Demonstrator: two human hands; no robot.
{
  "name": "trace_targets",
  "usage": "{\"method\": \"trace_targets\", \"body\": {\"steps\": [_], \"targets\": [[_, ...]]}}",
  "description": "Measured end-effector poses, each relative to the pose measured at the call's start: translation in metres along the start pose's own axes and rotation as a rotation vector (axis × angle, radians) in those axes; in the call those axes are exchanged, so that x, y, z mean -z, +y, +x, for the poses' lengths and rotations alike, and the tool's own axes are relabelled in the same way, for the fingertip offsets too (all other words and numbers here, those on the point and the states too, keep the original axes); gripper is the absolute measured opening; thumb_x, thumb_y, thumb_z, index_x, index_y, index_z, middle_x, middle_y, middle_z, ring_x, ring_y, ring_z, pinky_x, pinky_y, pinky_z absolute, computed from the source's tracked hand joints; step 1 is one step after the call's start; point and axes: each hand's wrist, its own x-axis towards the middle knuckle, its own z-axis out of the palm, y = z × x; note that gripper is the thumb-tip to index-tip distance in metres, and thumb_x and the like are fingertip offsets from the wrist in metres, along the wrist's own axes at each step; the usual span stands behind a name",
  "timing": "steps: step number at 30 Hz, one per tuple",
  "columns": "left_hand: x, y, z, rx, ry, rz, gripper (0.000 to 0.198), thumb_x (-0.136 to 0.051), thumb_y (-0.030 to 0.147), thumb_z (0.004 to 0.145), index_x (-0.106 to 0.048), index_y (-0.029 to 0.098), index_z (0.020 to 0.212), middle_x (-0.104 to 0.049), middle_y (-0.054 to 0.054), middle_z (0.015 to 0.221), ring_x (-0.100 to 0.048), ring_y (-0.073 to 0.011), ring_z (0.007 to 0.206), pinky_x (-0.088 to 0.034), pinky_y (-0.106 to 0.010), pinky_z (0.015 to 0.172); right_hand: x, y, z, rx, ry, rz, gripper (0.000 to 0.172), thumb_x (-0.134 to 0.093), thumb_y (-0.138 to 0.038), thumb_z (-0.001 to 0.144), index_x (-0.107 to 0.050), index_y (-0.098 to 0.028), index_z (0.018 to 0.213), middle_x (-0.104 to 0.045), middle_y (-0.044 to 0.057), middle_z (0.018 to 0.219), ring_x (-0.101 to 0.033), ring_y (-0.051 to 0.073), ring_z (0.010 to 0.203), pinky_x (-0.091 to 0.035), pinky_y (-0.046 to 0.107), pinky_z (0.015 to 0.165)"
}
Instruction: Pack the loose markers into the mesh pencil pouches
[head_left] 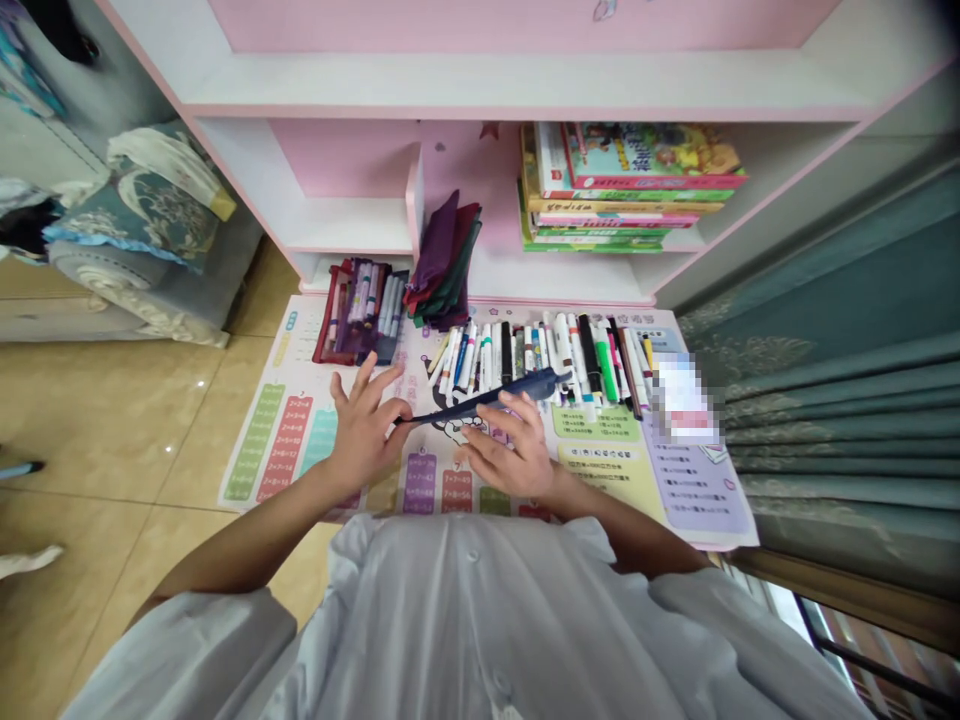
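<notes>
A flat dark blue zip pouch point(491, 397) is held slantwise over the desk mat. My left hand point(366, 425) pinches its left end between thumb and forefinger, the other fingers spread. Against the pouch's right part, the fingers of my right hand point(514, 445) grip its near side; whether anything is inside is hidden. Just behind it lies a row of markers and pens point(600, 355) in white, black, green and brown. To the left, several filled mesh pouches point(360, 310) hold markers. A stack of purple, red and green pouches point(446, 255) leans by the shelf divider.
A printed desk mat point(285, 440) with times tables covers the desktop. Stacked books point(630, 190) sit on the white and pink shelf point(525, 85). A blurred white item point(686, 395) lies on the right, near a teal curtain point(847, 390).
</notes>
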Motion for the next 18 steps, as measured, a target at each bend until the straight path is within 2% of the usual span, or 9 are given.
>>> {"method": "trace_targets", "body": {"steps": [5,8,11,18], "targets": [[-0.011,-0.005,-0.014,-0.052,-0.008,0.006,0.014,-0.061,0.030,0.088,-0.064,0.025,0.076,-0.062,-0.008,0.138,-0.033,-0.0350,0.149,-0.007,-0.064,0.119,0.005,0.002,0.014,-0.062,-0.198,-0.122,0.030,-0.068,-0.040,0.089,-0.067,-0.021,0.112,-0.066,0.013,0.126,-0.045,0.036,0.138,-0.033,0.057,0.117],[-0.015,-0.006,-0.016,-0.059,-0.023,-0.008,0.016,-0.061,0.032,0.089,-0.065,0.024,0.076,-0.062,-0.008,0.139,-0.034,-0.0357,0.148,-0.008,-0.066,0.119,0.000,0.006,0.012,-0.116,-0.293,-0.112,0.023,-0.065,-0.037,0.091,-0.068,-0.020,0.106,-0.064,0.014,0.130,-0.042,0.037,0.141,-0.028,0.061,0.118],[-0.018,-0.005,-0.016,-0.039,-0.056,-0.020,0.016,-0.062,0.032,0.088,-0.065,0.024,0.075,-0.061,-0.008,0.139,-0.033,-0.0360,0.149,-0.008,-0.066,0.119,-0.006,0.008,0.005,-0.146,-0.317,-0.090,0.012,-0.063,-0.031,0.092,-0.070,-0.021,0.094,-0.065,0.011,0.128,-0.042,0.036,0.141,-0.024,0.061,0.120],[-0.020,-0.008,-0.012,0.015,-0.096,-0.056,0.018,-0.070,0.041,0.083,-0.065,0.026,0.074,-0.063,-0.007,0.136,-0.038,-0.0360,0.146,-0.006,-0.063,0.121,-0.013,0.009,-0.002,-0.154,-0.320,-0.074,0.017,-0.063,-0.028,0.093,-0.069,-0.020,0.079,-0.068,0.010,0.125,-0.044,0.036,0.139,-0.026,0.060,0.120]]}}
